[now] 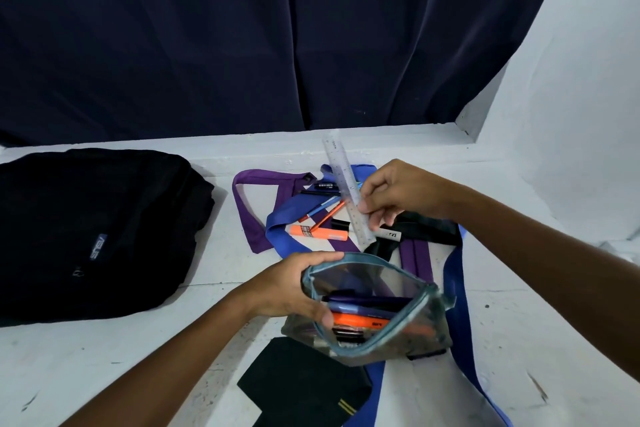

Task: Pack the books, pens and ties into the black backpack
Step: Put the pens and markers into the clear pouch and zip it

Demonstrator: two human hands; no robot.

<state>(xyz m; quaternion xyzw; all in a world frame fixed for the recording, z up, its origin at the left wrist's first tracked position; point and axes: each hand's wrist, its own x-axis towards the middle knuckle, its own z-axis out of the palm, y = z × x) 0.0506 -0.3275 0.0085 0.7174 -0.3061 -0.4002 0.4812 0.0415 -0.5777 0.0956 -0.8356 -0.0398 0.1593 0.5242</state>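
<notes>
We hold a clear pencil pouch [377,308] with our left hand [291,288]. Its fingers [320,257] curl over the pouch's rim at 9 o'clock, and the thumb presses the near side. The pouch mouth is wide open. Inside we see an orange marker, a purple thing and some dark pens.

Our right hand [398,191] is up at 1 o'clock from the pouch. Its fingers [369,206] pinch a clear ruler [346,187] near its low end. The ruler stands tilted, its top leaning away to 11 o'clock, and its low end hangs just above the pouch mouth.

More pens [323,210] and an orange highlighter [318,232] lie on the white bench [104,357], under the ruler and just left of the right hand's fingers. They rest on a tangle of ties: a purple tie [249,215], a blue tie [453,288] and a black tie [429,227].

A black book [304,388] lies at 6 o'clock, just below the pouch and partly under it.

The black backpack [93,229] lies flat at 9 o'clock, well apart from both hands. We cannot tell whether it is zipped. A dark curtain [242,28] hangs behind the bench.
</notes>
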